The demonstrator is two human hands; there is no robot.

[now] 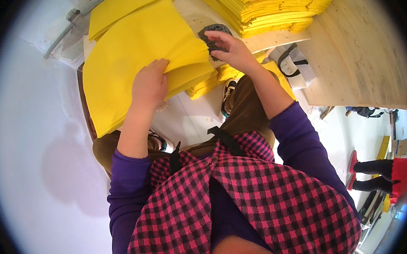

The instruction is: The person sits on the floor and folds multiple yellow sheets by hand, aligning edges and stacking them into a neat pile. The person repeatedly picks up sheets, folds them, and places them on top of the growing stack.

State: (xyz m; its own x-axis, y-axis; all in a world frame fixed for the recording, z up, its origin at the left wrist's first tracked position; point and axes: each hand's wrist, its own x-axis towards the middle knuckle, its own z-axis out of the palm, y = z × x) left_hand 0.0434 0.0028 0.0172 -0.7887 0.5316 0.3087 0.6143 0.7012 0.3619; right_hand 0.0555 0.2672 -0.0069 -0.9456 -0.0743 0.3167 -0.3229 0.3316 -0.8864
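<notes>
Pale wooden desk (275,39) beside a white wall (31,168) carries everything, with a dark crumpled bundle (217,30) as landmark. Left of the bundle lie the yellow sheets (135,45), fanned at their right edge; beyond it to the right rises a tall yellow stack (284,5). The left grip (150,86) rests on the sheets, thumb hidden, so I cannot tell whether it pinches any. The right grip (232,52), thumb and fingers apart, is at the bundle. The sheets look light, soft, floppy and hardly slippery; the fanned edge nearest the bundle seems the best hold.
</notes>
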